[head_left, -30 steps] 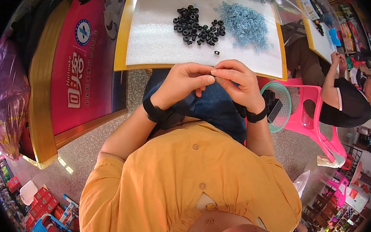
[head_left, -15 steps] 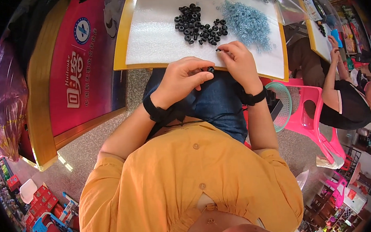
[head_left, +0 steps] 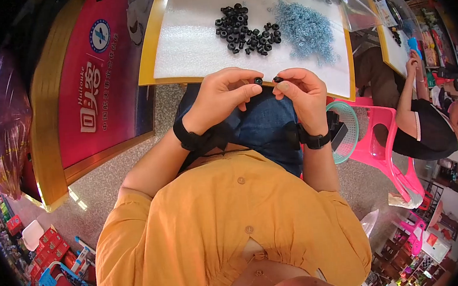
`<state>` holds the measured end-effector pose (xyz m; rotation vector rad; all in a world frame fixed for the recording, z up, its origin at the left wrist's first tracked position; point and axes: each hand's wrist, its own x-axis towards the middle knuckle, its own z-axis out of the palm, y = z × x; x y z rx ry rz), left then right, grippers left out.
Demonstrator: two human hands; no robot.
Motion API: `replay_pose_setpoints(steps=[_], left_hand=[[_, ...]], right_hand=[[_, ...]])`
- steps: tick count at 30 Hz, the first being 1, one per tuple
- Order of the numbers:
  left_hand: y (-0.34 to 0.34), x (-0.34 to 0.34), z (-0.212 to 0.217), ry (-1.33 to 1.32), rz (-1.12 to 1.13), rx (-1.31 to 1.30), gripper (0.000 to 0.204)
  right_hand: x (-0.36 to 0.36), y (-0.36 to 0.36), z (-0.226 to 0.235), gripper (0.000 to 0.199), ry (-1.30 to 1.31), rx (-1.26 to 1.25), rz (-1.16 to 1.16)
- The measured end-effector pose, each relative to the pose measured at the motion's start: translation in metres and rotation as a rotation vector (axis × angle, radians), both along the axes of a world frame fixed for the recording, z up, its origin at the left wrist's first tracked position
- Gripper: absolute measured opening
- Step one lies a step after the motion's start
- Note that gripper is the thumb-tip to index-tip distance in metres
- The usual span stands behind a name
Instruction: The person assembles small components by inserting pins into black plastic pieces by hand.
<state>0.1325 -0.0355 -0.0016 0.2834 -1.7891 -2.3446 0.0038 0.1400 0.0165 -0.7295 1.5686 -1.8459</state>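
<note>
1. The left hand (head_left: 222, 95) pinches a black round piece (head_left: 258, 80) between thumb and finger, with almost no gap left around it.
2. That piece is up above the near edge of the table (head_left: 178, 80). Its round end faces up at the camera. I can't tell its long way.
3. It is dark, a bit shiny, and has a paler ring on its face.
4. The right hand (head_left: 308, 91) pinches a small dark piece (head_left: 278, 79), its thumb and finger close together.
5. This one looks longer and flatter. It points sideways, one end toward the black round piece, near but not touching.
6. Past the hands sit a black pile (head_left: 238, 26) and a pale blue pile (head_left: 306, 29).
</note>
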Motion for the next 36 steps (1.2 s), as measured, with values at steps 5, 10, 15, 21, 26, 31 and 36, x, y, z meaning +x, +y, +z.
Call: replay_pose_setpoints(steps=[5,10,15,21,26,31,36], left_hand=[[0.001,0.001,0.001,-0.009,-0.011,0.053,0.028],[0.002,0.002,0.002,-0.017,-0.015,0.085,0.028],[0.003,0.002,0.005,-0.009,0.006,0.177,0.03],[0.004,0.003,0.007,-0.035,0.046,0.201,0.031],[0.005,0.003,0.007,-0.037,0.05,0.167,0.031],[0.008,0.003,0.007,-0.019,0.073,0.152,0.03],[0.008,0.004,0.009,0.013,0.094,0.152,0.029]], right_hand=[[0.005,0.0,-0.002,0.018,0.002,-0.082,-0.013],[0.009,0.0,-0.002,0.019,-0.012,-0.09,0.006],[0.01,-0.005,-0.007,0.028,0.234,-0.106,0.042],[0.017,-0.01,-0.01,0.052,0.282,-0.057,0.025],[0.018,-0.011,-0.011,0.055,0.432,-0.017,0.023],[0.018,-0.012,-0.012,0.055,0.367,-0.018,0.03],[0.017,-0.011,-0.015,0.054,0.214,-0.051,0.07]])
